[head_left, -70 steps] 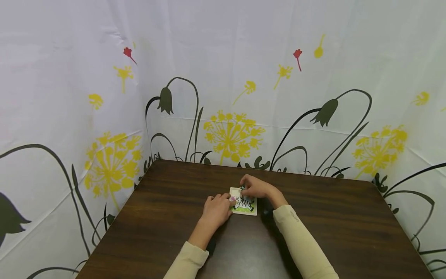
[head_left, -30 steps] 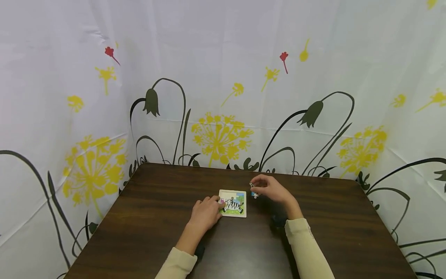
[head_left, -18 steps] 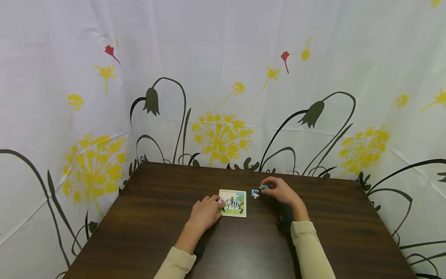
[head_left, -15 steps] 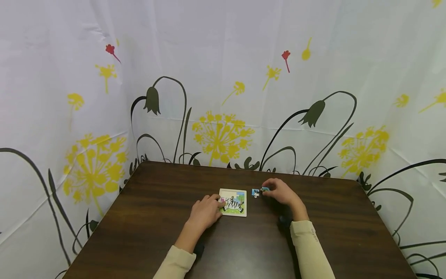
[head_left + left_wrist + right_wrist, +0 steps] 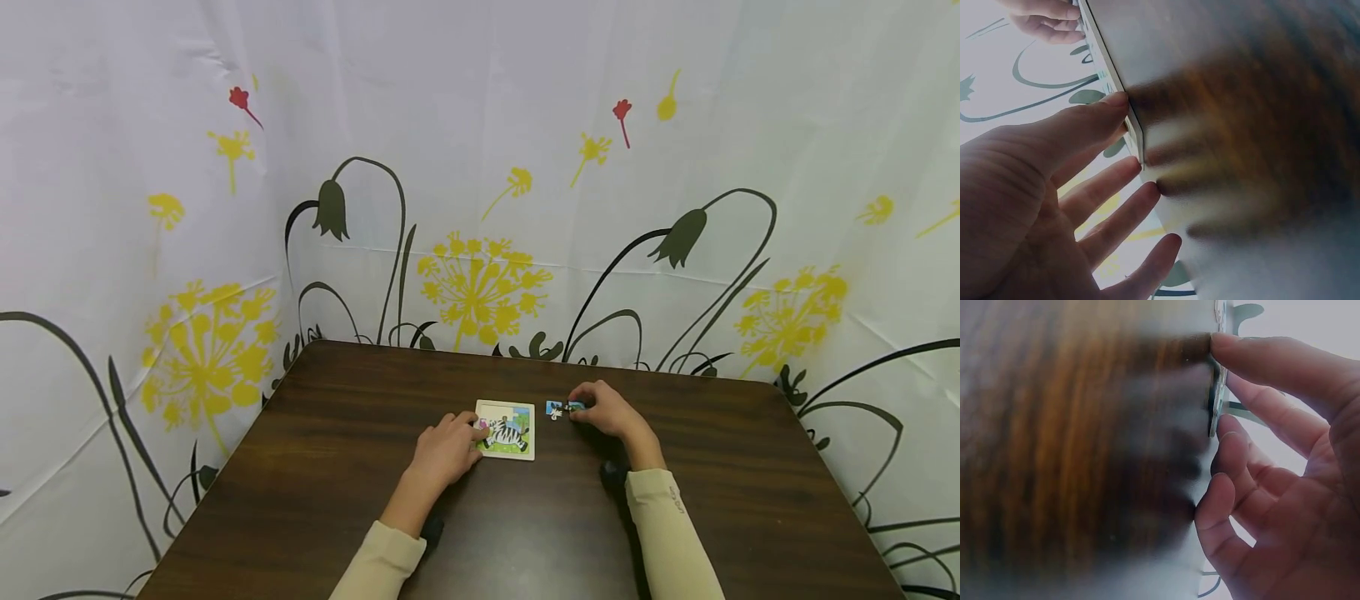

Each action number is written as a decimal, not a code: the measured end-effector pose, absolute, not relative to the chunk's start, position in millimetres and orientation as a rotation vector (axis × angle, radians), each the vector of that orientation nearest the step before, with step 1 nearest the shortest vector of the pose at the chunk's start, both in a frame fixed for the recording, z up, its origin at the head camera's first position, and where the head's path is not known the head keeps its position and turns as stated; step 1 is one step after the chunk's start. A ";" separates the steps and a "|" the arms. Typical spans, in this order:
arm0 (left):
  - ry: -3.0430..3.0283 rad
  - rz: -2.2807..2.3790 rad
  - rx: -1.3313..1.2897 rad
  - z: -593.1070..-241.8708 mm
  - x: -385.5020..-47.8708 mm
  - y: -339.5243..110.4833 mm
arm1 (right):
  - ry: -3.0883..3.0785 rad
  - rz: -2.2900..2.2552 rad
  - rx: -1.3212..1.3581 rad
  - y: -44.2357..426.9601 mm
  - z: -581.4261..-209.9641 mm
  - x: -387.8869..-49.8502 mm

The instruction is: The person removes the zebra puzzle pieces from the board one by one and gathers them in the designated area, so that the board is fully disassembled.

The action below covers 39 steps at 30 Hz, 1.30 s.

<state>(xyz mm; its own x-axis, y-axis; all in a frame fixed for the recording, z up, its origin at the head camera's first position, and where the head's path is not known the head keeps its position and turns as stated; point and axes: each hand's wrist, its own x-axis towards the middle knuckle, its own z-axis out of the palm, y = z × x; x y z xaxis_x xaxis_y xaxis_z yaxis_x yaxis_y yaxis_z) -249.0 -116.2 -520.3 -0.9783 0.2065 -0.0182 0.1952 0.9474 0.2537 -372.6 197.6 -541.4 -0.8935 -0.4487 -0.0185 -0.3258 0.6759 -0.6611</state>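
Note:
A small square puzzle board [image 5: 495, 412] with a zebra picture lies flat on the table; bare cream wood shows in its upper left part. My left hand [image 5: 446, 450] rests at its left side, index finger on the picture. In the left wrist view the thumb touches the board's edge [image 5: 1109, 65], the other fingers spread and fairly straight. Right of the board, my right hand [image 5: 611, 411] pinches a blue-and-green puzzle piece [image 5: 577, 405] between thumb and index finger, low at the tabletop. Beside it lies a second puzzle piece [image 5: 554, 409], blue with black and white.
The dark wooden table [image 5: 337, 450] runs under both hands. A white curtain [image 5: 480, 125] with printed flowers hangs behind its far edge. Dark wrist straps [image 5: 613, 475] show under the forearms.
My right hand has gone from over the board to its right, where one piece now lies loose. The held piece has come down beside that one. My left hand stays on the board.

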 end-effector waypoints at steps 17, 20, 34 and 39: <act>3.060 0.350 0.295 -520.1 -252.1 -117.4 | 2.749 -0.993 -0.692 187.9 -530.8 -369.3; 3.067 0.337 0.289 -519.1 -252.2 -117.5 | 2.730 -0.951 -0.708 173.4 -524.0 -364.3; 3.055 0.373 0.310 -516.1 -254.0 -116.7 | 2.601 -0.848 -0.753 106.1 -525.8 -347.5; 3.064 0.379 0.316 -517.5 -253.1 -117.1 | 2.632 -0.834 -0.710 99.8 -527.1 -346.4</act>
<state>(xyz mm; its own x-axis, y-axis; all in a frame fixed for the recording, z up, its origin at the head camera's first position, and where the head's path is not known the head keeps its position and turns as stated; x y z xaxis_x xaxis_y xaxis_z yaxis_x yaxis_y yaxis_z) -253.1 -117.1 -517.5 -0.9785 0.2058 -0.0123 0.1966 0.9495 0.2446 -346.4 99.8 -527.1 -0.8366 -0.5341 -0.1222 -0.3663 0.7110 -0.6002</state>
